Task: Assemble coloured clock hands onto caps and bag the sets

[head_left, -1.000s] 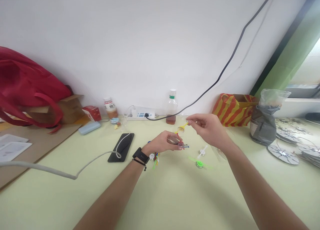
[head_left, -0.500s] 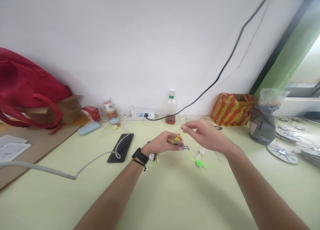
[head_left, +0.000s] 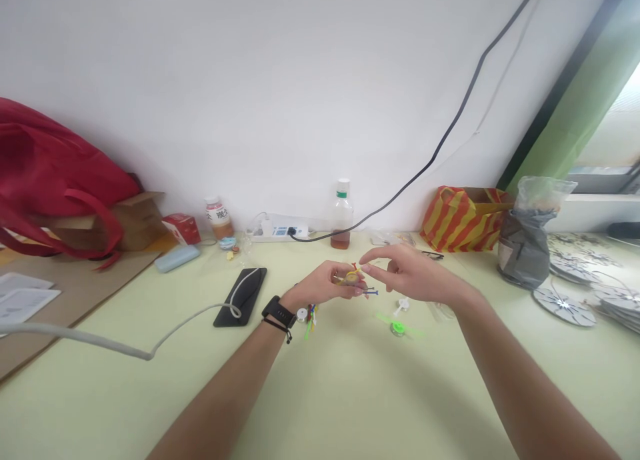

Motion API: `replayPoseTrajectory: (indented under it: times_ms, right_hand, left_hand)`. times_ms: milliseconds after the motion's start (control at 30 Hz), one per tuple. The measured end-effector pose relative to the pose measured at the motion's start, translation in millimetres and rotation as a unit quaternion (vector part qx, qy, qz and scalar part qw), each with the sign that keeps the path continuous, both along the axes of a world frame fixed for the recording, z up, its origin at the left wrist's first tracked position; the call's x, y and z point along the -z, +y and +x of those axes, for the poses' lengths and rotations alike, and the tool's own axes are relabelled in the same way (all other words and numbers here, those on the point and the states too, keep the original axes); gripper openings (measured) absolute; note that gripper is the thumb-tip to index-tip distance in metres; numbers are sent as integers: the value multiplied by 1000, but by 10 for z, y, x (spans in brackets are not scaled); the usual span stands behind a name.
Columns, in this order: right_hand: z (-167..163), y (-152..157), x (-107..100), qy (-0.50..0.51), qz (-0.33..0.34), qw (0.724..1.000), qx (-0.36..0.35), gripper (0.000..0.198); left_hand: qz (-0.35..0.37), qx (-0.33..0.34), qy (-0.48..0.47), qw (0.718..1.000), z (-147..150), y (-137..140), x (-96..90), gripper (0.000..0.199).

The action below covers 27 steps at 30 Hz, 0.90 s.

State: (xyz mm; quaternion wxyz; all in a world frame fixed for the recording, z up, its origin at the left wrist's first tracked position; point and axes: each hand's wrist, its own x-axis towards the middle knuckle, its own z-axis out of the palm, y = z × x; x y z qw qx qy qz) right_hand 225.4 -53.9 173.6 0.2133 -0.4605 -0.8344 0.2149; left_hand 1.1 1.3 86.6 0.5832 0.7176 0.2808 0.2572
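Note:
My left hand (head_left: 323,283), with a black watch on its wrist, is closed around a small colourful assembly (head_left: 353,278). The assembly has a yellow middle, a red forked tip on top and thin blue and dark rods pointing right; its inner side is hidden by my fingers. My right hand (head_left: 407,270) pinches at the yellow piece on top, thumb and forefinger close together. Under my hands on the table lie a green propeller-like part (head_left: 398,328), a white round part with a stem (head_left: 401,305) and a bunch of coloured sticks (head_left: 311,319) beside a white spool-like part (head_left: 302,315).
A black phone-like slab (head_left: 241,297) with a grey cable lies left. Behind stand a brown-liquid bottle (head_left: 341,217), a power strip (head_left: 280,229) and a labelled bottle (head_left: 218,219). At right are a striped bag (head_left: 457,220), a grey bag (head_left: 525,247) and flat discs (head_left: 565,307).
My right fingers have come down and closer to the assembly along with the yellow piece, which stuck out farther before. My left hand has barely moved.

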Motion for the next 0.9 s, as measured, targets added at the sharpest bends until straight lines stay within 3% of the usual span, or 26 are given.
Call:
replayPoseTrajectory:
  times_ms: [133,300,433,533,567,633,700,767,900]
  right_hand:
    - [-7,-13,-8,2,-1,1000,-17,37]
    - [17,-11,-29,38,-62,997,-32,39]
    - [190,149,25,128,44,986,99,36]
    - [428,325,185,72,130,969,195,21]
    - [502,375,258,18,120,975,184,20]
    - [603,448,414,-89,12,992,88,22]
    - [628,494,560,-150,-121,981,-8,27]
    - [595,531,672,-169,-203,964,-44,27]
    - [524,585,769,-144,-201,969,-17,19]
  left_hand:
    - [6,5,-8,1000,4,18,18,39]
    - [12,7,-3,1000,-14,19,19,40]
    - [-11,-37,13,999,-59,33,-6,41]
    - [-60,-71,0,996,-107,74,-14,43]
    - [-76,-82,-10,994,-122,91,-10,43]
    - [-94,-104,-31,990,-145,121,5,45]
    - [-93,-119,-45,988,-159,140,24,46]
    - [-83,-118,-44,989,-164,144,36,46]
    - [-68,-97,-31,992,-153,131,39,44]
